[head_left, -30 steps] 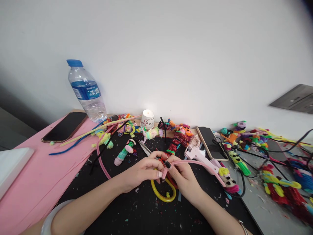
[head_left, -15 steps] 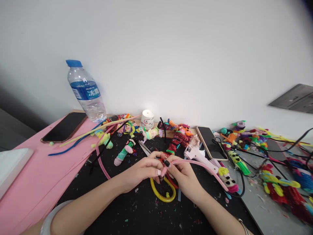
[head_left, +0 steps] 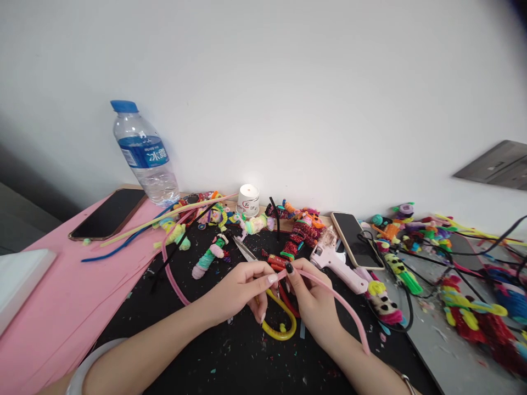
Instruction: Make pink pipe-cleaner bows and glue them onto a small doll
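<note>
Between both hands runs a pink pipe cleaner (head_left: 343,304), its near end pinched in the fingers and its long tail curving over my right wrist. My left hand (head_left: 247,288) is closed, thumb and forefinger gripping the pipe cleaner's end. Beside it, my right hand (head_left: 310,302) pinches the same strand between a black-nailed thumb and the fingers. Beneath the hands lie scissors with yellow and red handles (head_left: 284,331), partly covered, their blade pointing to the back left. A small red item with print (head_left: 276,261) shows just behind the fingertips.
A pale glue gun (head_left: 335,263) and a phone (head_left: 356,238) lie to the right. Several pipe-cleaner dolls (head_left: 209,255) are scattered around the black mat (head_left: 197,356). A white paper cup (head_left: 248,201) and a water bottle (head_left: 146,159) stand by the wall. Pink sheets (head_left: 53,307) lie left.
The pink pipe cleaner's end has straightened between my fingertips, and its tail has swung down and left. My hands have shifted slightly, uncovering the red printed item.
</note>
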`<action>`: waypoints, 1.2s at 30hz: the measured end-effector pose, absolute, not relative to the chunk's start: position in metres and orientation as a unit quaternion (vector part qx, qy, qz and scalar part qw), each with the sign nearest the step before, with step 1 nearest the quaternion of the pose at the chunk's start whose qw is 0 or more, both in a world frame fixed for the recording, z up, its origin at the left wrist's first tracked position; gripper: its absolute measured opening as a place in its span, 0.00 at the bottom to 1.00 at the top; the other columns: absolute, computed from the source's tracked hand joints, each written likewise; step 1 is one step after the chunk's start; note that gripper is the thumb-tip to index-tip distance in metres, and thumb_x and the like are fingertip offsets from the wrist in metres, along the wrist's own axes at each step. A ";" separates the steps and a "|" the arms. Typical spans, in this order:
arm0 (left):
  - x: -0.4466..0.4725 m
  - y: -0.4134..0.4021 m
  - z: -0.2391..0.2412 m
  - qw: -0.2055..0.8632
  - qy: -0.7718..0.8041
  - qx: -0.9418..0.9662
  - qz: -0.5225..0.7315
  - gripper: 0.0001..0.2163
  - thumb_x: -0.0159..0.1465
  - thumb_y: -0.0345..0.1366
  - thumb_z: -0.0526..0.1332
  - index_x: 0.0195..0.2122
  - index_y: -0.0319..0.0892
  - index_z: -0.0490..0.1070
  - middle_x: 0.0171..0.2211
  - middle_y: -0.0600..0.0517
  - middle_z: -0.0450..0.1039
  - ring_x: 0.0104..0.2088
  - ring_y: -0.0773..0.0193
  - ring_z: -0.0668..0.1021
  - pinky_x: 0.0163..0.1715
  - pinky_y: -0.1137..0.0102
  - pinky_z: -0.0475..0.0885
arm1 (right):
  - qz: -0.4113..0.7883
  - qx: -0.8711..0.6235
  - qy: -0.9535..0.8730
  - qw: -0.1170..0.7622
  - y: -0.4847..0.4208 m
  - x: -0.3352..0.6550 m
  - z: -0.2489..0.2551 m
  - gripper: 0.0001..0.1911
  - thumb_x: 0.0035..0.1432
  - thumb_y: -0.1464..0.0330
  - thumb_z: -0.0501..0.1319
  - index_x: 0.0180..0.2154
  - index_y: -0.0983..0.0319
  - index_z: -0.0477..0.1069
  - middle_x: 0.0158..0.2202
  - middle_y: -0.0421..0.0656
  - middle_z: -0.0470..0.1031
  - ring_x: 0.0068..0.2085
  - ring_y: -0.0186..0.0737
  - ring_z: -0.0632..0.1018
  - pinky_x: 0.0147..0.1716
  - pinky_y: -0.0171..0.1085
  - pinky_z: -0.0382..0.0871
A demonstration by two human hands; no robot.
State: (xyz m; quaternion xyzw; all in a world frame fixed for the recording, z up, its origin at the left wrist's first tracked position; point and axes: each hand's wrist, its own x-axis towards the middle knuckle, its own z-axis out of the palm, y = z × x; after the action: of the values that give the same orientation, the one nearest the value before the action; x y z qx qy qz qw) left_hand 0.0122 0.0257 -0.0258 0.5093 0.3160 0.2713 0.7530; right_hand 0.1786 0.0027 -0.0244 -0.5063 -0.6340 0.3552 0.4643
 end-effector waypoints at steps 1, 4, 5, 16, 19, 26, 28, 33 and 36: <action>0.012 0.025 -0.026 0.741 0.324 0.519 0.278 0.14 0.61 0.46 0.56 0.31 0.39 0.65 0.14 0.58 0.65 0.14 0.70 0.70 0.18 0.76 0.68 | 0.343 -0.510 -0.638 0.464 0.002 0.179 -0.024 0.11 0.61 0.65 0.54 0.28 0.62 0.67 0.21 0.37 0.64 0.23 0.32 0.65 0.21 0.31 0.58; 0.013 0.025 -0.026 0.701 0.338 0.552 0.300 0.13 0.61 0.45 0.56 0.34 0.39 0.68 0.14 0.57 0.67 0.15 0.69 0.72 0.19 0.75 0.69 | 0.317 -0.513 -0.648 0.465 0.001 0.179 -0.024 0.11 0.61 0.66 0.54 0.28 0.61 0.67 0.21 0.37 0.65 0.22 0.32 0.65 0.21 0.31 0.58; 0.013 0.024 -0.026 0.685 0.342 0.566 0.305 0.13 0.61 0.44 0.56 0.36 0.39 0.69 0.15 0.56 0.68 0.16 0.68 0.73 0.19 0.75 0.69 | 0.311 -0.511 -0.653 0.465 0.000 0.179 -0.024 0.11 0.61 0.66 0.54 0.28 0.61 0.67 0.21 0.37 0.65 0.22 0.32 0.66 0.21 0.31 0.58; 0.010 0.021 -0.020 0.528 0.350 0.686 0.358 0.10 0.63 0.37 0.54 0.35 0.39 0.72 0.31 0.50 0.72 0.23 0.68 0.76 0.25 0.73 0.72 | 0.286 -0.482 -0.695 0.450 0.000 0.181 -0.024 0.10 0.62 0.68 0.52 0.30 0.60 0.69 0.25 0.40 0.70 0.26 0.35 0.70 0.26 0.33 0.63; 0.010 0.021 -0.020 0.516 0.353 0.689 0.366 0.10 0.63 0.37 0.54 0.35 0.39 0.73 0.31 0.49 0.73 0.24 0.67 0.77 0.27 0.73 0.73 | 0.283 -0.477 -0.702 0.447 0.001 0.181 -0.023 0.10 0.62 0.69 0.52 0.30 0.60 0.69 0.26 0.40 0.70 0.27 0.35 0.70 0.27 0.33 0.63; 0.011 0.022 -0.020 0.520 0.376 0.672 0.369 0.09 0.62 0.36 0.56 0.34 0.38 0.74 0.28 0.49 0.75 0.25 0.65 0.78 0.29 0.72 0.74 | 0.282 -0.475 -0.707 0.442 0.003 0.181 -0.018 0.10 0.61 0.70 0.52 0.30 0.60 0.69 0.26 0.40 0.71 0.26 0.35 0.71 0.27 0.33 0.65; 0.011 0.021 -0.019 0.519 0.381 0.670 0.369 0.09 0.62 0.36 0.56 0.33 0.38 0.74 0.27 0.49 0.75 0.26 0.64 0.78 0.29 0.72 0.74 | 0.283 -0.471 -0.711 0.439 0.003 0.181 -0.017 0.10 0.61 0.71 0.52 0.30 0.60 0.70 0.26 0.40 0.72 0.27 0.34 0.71 0.27 0.33 0.65; 0.011 0.022 -0.020 0.523 0.394 0.662 0.364 0.09 0.62 0.34 0.56 0.34 0.38 0.75 0.25 0.49 0.76 0.27 0.63 0.79 0.30 0.71 0.74 | 0.284 -0.465 -0.716 0.437 0.004 0.183 -0.019 0.10 0.61 0.71 0.52 0.31 0.61 0.70 0.28 0.40 0.72 0.28 0.34 0.72 0.29 0.32 0.65; 0.011 0.023 -0.021 0.531 0.400 0.651 0.366 0.08 0.61 0.33 0.56 0.34 0.37 0.75 0.25 0.49 0.76 0.27 0.63 0.79 0.30 0.71 0.73 | 0.287 -0.462 -0.717 0.436 0.005 0.184 -0.022 0.10 0.61 0.71 0.52 0.31 0.61 0.70 0.28 0.40 0.72 0.28 0.34 0.72 0.28 0.32 0.64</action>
State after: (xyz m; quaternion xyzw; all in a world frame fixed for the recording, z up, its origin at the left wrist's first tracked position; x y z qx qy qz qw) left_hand 0.0113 0.0228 -0.0214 0.6512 0.4002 0.3661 0.5308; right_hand 0.1839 0.0054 -0.0218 -0.4616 -0.7175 0.2869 0.4357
